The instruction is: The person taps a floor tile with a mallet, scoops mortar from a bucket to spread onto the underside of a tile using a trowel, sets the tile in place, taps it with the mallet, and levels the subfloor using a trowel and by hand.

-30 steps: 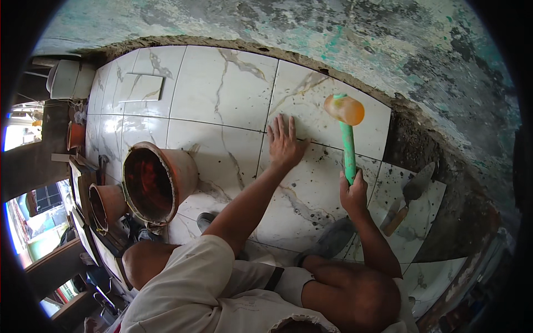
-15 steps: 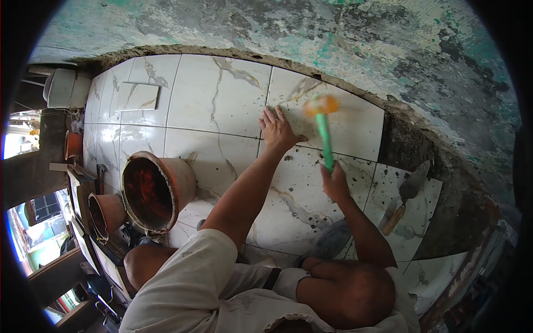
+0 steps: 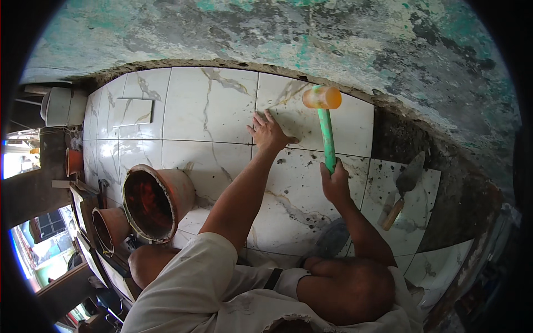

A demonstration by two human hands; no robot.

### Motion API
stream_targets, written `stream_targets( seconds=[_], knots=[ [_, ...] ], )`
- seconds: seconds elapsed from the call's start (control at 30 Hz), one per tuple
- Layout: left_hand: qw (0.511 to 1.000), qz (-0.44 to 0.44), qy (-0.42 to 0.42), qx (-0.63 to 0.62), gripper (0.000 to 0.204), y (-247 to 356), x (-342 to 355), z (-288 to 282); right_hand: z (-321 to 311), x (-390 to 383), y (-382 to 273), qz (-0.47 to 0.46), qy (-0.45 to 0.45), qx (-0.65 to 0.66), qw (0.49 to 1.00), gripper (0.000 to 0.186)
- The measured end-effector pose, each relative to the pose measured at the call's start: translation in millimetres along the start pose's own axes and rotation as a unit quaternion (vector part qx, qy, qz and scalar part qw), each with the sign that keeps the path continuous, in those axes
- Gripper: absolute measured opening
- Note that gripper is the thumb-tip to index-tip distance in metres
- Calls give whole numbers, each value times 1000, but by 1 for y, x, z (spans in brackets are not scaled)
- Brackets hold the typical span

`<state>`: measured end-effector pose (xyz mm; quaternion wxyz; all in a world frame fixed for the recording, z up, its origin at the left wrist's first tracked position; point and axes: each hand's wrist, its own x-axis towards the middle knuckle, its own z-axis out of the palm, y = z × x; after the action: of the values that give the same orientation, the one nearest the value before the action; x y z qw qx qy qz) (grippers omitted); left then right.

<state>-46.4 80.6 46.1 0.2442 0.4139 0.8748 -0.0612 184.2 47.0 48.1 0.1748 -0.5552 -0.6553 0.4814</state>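
Observation:
My right hand (image 3: 336, 183) is closed round the lower end of a mallet's green handle. The mallet (image 3: 327, 130) has an amber, see-through head, which is over a marbled white floor tile (image 3: 352, 125) beside the wall; whether it touches the tile I cannot tell. My left hand (image 3: 268, 134) lies with fingers spread across the joint between that tile and the tile to its left (image 3: 214, 105). Specks of mortar dot the nearer tile (image 3: 300, 188) under my arms. Right of my right hand, a trowel (image 3: 408, 180) with a wooden handle rests on another tile.
A large mortar-stained bucket (image 3: 183, 191) and a smaller one (image 3: 111, 225) lie tipped at the left. A small tile piece (image 3: 135, 111) sits on the far left tiles. Bare, dark mortar bed (image 3: 397, 136) borders the tiles at right. The peeling wall (image 3: 266, 33) runs along the far side.
The mallet's head, blurred by its swing before, is now sharp and held over the same tile. The left hand stays spread at the joint. The whole view has shifted slightly.

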Motion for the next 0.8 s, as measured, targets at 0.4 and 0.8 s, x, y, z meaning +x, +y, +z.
stream_targets(
  seconds=[0.4,0.8],
  knots=[
    [1000,-10,4,20,140,9,1,-1,-7,-16,4,-22,18,-56,998,32],
    [999,-14,19,33,139,12,1,-1,-28,22,15,-29,-8,-236,971,30]
  ],
)
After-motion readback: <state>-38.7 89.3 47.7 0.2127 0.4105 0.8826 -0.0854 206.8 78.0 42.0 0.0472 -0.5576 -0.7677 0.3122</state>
